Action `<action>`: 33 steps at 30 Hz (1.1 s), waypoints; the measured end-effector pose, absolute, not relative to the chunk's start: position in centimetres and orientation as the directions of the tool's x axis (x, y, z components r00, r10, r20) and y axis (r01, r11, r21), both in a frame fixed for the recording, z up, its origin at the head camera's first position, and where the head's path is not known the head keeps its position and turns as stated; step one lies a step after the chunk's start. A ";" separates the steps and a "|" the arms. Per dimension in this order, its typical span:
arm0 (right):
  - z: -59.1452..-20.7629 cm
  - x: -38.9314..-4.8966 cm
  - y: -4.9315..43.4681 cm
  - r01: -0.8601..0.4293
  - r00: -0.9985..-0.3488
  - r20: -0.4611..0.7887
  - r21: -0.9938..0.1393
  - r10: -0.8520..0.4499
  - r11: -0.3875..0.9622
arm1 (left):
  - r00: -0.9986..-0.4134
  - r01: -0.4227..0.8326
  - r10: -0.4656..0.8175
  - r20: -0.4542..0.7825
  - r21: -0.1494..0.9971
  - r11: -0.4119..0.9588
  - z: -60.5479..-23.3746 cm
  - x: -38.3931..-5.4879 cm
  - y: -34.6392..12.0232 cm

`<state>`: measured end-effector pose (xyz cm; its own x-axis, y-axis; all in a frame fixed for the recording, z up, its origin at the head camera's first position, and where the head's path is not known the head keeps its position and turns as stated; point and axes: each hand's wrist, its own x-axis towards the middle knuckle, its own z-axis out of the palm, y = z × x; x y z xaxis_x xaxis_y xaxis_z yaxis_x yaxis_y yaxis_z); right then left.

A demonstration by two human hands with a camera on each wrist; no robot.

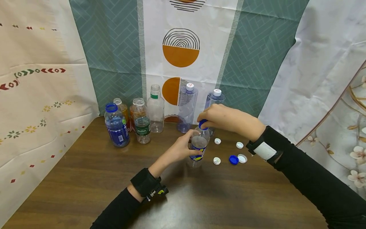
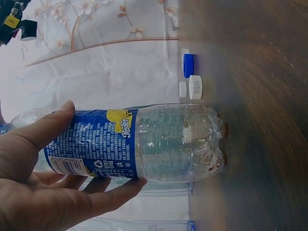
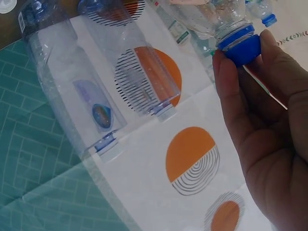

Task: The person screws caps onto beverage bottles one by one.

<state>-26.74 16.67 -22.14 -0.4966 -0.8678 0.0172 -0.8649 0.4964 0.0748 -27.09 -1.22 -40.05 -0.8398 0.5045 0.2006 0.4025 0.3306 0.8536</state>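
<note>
A clear plastic bottle (image 1: 199,140) with a blue and yellow label stands near the middle of the table. My left hand (image 1: 180,149) holds it around the label, thumb on one side and fingers on the other. In the left wrist view, droplets cling inside the lower part of the bottle (image 2: 166,142). From above, my right hand (image 1: 228,120) pinches a blue cap (image 3: 244,49) at the bottle's mouth, between thumb and fingers. The cap sits a little tilted over a blue ring on the neck in the right wrist view.
Right of the bottle lie several loose white caps (image 1: 217,161) and a blue cap (image 1: 233,159). Two tall bluish bottles (image 1: 187,108) with white caps stand behind. At the back left are several uncapped bottles, including a blue-labelled one (image 1: 117,127) and a green-labelled one (image 1: 142,124).
</note>
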 end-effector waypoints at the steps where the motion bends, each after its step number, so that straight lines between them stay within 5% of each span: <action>1: -22.2 -26.8 16.7 -0.865 -0.496 0.019 0.072 -0.868 0.496 | -0.840 0.403 0.504 0.200 0.852 0.333 -40.1 -27.1 -1.2; 11: -21.7 -27.4 18.2 -0.907 -0.415 -0.034 -0.062 -0.909 0.417 | -0.840 0.393 0.508 0.191 0.859 0.327 -40.3 -27.0 -1.3; 21: -21.1 -27.6 18.5 -0.931 -0.360 -0.036 -0.052 -0.932 0.361 | -0.832 0.408 0.517 0.201 0.853 0.326 -40.1 -27.0 -1.3; 33: -21.2 -27.4 17.2 -0.898 -0.438 -0.049 0.062 -0.898 0.435 | -0.838 0.406 0.509 0.196 0.847 0.342 -39.9 -27.0 -1.2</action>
